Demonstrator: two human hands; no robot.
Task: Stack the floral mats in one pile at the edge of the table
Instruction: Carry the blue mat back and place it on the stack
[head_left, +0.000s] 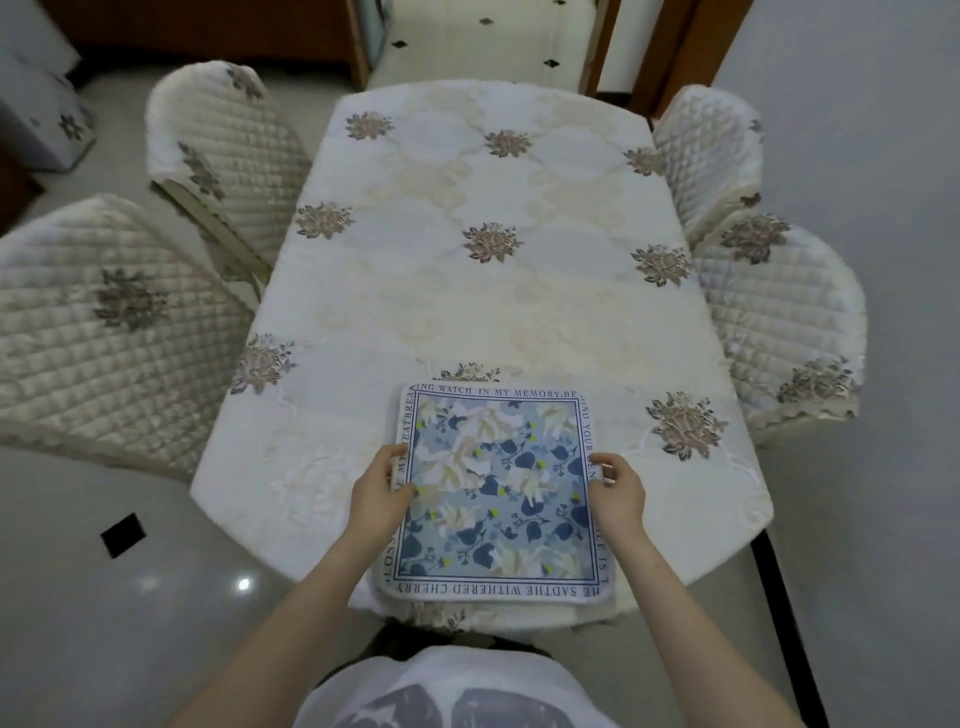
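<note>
A pile of square floral mats (498, 493), blue and white flowers with a lettered border, lies at the near edge of the table (467, 291). More mat edges show under the top one at its left and near sides. My left hand (379, 493) grips the pile's left edge, thumb on top. On the opposite side, my right hand (615, 491) pinches the right edge. Both hands hold the mats flat on the cloth.
The table wears a white cloth with embroidered flowers. Quilted chairs stand on both sides: two on the left (104, 332) (228, 156), two on the right (779, 322) (711, 150). Grey tiled floor (104, 597) surrounds the table.
</note>
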